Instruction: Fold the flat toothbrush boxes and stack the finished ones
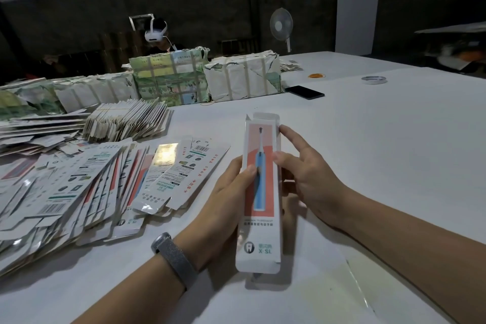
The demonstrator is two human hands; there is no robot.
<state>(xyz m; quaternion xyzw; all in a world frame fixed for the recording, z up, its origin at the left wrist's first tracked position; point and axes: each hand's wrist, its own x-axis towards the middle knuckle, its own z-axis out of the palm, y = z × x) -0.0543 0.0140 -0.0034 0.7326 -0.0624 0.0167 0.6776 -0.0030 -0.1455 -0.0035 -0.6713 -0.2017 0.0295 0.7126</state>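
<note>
Left hand (226,187) grips the toothbrush box (260,192) along its left edge, thumb on the printed front | right hand (310,179) pinches the right edge, index finger stretched toward the open top flap | box held upright-ish above the white table (368,139) | flat boxes (100,181) fanned out just left.

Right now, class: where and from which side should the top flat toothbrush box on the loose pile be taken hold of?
Pinch the flat toothbrush box at its near right long edge, coming from the right. It lies flat and tilted on the pile, and that edge overhangs the table, leaving room for a thumb beneath.
</note>
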